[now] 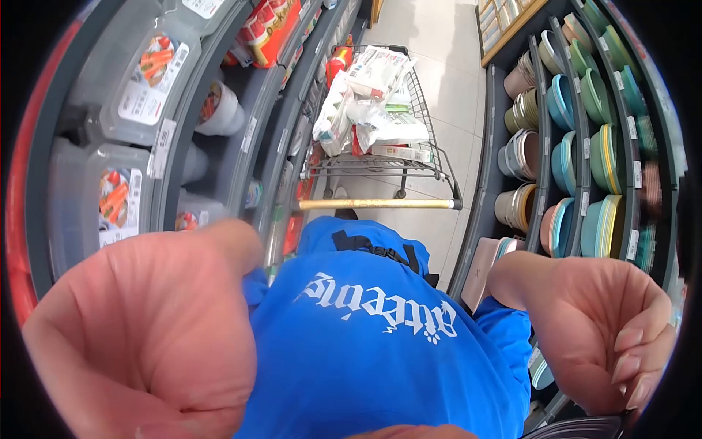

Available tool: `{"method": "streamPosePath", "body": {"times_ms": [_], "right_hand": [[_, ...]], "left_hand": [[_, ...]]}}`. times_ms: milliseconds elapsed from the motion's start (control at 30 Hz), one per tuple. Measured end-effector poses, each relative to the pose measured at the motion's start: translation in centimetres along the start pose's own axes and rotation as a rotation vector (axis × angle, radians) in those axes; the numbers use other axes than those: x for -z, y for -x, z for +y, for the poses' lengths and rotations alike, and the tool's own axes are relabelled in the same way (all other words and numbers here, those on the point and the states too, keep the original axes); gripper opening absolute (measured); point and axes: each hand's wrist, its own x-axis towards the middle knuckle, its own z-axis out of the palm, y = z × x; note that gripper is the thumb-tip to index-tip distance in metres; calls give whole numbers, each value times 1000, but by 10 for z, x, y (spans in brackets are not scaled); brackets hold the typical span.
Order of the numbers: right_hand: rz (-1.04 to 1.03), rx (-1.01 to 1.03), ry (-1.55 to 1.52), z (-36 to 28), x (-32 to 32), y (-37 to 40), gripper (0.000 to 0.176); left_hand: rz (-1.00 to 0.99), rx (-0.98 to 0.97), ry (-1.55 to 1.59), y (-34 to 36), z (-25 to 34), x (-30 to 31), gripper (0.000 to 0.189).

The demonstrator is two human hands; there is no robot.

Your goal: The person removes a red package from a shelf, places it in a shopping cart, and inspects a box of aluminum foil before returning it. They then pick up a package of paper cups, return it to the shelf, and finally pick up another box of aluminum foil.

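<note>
Very close to the camera, my left hand (157,322) fills the lower left with its palm turned up; its fingers are hidden past the frame's edge. My right hand (592,322) is raised at the lower right, its fingers curled inward and pressed together. Whatever they hold, if anything, cannot be made out; a dark curved edge (585,427) lies just below them. Between the hands is a blue garment (351,322) with white lettering and a black buckled strap (376,249). A bit of skin shows at the bottom edge.
A wire shopping cart (376,204) filled with white plastic-wrapped packages (373,110) stands ahead on the tiled floor (446,95). The left shelves (164,139) hold clear plastic boxes (117,190) and red packs (270,29). Stacked coloured bowls (603,157) fill the right shelves (541,175).
</note>
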Motion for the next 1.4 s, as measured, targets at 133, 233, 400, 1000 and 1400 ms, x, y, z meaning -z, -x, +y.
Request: {"method": "streamPosePath", "body": {"times_ms": [133, 233, 400, 1000, 1400], "right_hand": [[113, -156, 84, 33, -7, 31, 29], [122, -621, 272, 82, 4, 102, 28], [-963, -1583, 726, 84, 48, 424, 61], [-687, -2196, 745, 35, -35, 514, 37], [-815, -2324, 682, 106, -10, 553, 29]], "left_hand": [[-4, 25, 38, -3, -45, -13, 27], [21, 253, 39, 34, -75, -50, 33], [-536, 1261, -371, 219, -124, -51, 57], [-563, 1697, -533, 445, -185, 38, 51], [-434, 1677, -621, 430, -211, -4, 38]]}}
